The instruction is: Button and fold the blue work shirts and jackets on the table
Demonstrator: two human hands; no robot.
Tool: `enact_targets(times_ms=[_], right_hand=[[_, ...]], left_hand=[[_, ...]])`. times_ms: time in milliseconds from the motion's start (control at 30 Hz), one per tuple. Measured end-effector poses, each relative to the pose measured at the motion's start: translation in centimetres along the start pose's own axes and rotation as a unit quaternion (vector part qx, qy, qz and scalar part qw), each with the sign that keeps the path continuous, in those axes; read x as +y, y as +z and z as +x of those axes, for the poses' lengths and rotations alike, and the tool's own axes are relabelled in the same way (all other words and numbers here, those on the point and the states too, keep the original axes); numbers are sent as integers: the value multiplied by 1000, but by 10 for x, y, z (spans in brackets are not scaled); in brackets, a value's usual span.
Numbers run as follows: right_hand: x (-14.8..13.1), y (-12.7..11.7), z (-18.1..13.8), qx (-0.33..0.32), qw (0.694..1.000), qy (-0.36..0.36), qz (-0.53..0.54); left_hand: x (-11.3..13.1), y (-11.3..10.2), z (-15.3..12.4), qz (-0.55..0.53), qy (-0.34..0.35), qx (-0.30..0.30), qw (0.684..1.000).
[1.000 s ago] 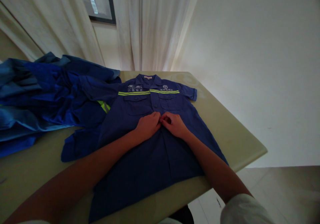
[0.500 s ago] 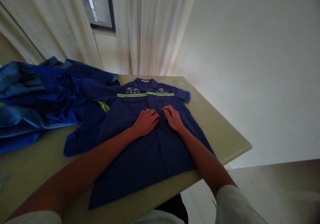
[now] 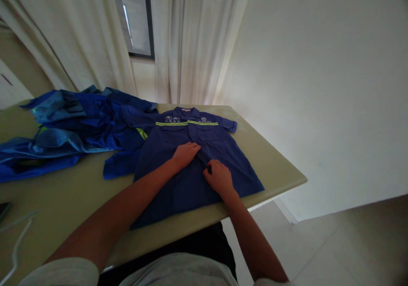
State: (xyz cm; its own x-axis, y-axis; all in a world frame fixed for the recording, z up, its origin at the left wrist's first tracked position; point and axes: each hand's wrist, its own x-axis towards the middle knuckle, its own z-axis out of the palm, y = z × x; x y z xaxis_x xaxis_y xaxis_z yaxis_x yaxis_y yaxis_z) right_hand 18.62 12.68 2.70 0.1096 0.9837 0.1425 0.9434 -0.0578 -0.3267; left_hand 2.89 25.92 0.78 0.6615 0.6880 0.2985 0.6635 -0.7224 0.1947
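On the counter (image 3: 270, 158): navy short-sleeved shirt (image 3: 191, 188), laid flat, front upward, collar (image 3: 186, 115) toward the counter's far edge, hem (image 3: 178, 210) just inside the near edge.
Cloth: dark, matte, mostly smooth, slightly rucked down the middle around both hands.
Chest stripe (image 3: 172, 124): yellow-green with a greyish line inside, crossing from side to side, slightly stepped at the placket (image 3: 191, 131).
Neck: collar spread, pale tag (image 3: 186, 110) inside.
Lettering (image 3: 172, 119): whitish, above the stripe on both sides; round emblem (image 3: 204, 119) on the half toward the counter's right edge.
Pockets (image 3: 174, 134): two with flaps, below the stripe, outlines faint, dark on dark.
Sleeves (image 3: 231, 126): one spread toward the counter's right edge, the other leftward against a garment heap (image 3: 92, 120).
Left hand (image 3: 185, 153): palm down on the shirt front, fingertips bent onto the cloth; cannot tell whether gripping it.
Right hand (image 3: 219, 176): closer to the counter's near edge, fingers curled, dark gap beside the thumb; cannot tell whether pinching cloth or only touching.
Hidden: strip of placket under the hands, part of the shirt's lower front behind the left forearm (image 3: 127, 201).
Too small to read: lettering and tag.
Heap: brighter and darker blues, on the counter's far left, cut off at the border; cannot tell how many garments.
Also cut off: dark object (image 3: 4, 209) and white cable (image 3: 17, 243), at the counter's left end.
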Motion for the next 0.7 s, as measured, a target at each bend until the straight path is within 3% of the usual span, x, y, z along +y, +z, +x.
enact_targets(times_ms=[133, 267, 467, 700], right_hand=[[23, 4, 13, 46, 984, 25, 172], [35, 5, 21, 77, 951, 32, 299], [36, 14, 21, 80, 943, -11, 321], [36, 13, 17, 57, 942, -32, 330]], left_hand=[[30, -12, -18, -43, -74, 38, 996], [48, -11, -42, -87, -63, 36, 994], [49, -4, -56, -127, -32, -2, 991], [62, -9, -54, -141, -87, 3, 986]])
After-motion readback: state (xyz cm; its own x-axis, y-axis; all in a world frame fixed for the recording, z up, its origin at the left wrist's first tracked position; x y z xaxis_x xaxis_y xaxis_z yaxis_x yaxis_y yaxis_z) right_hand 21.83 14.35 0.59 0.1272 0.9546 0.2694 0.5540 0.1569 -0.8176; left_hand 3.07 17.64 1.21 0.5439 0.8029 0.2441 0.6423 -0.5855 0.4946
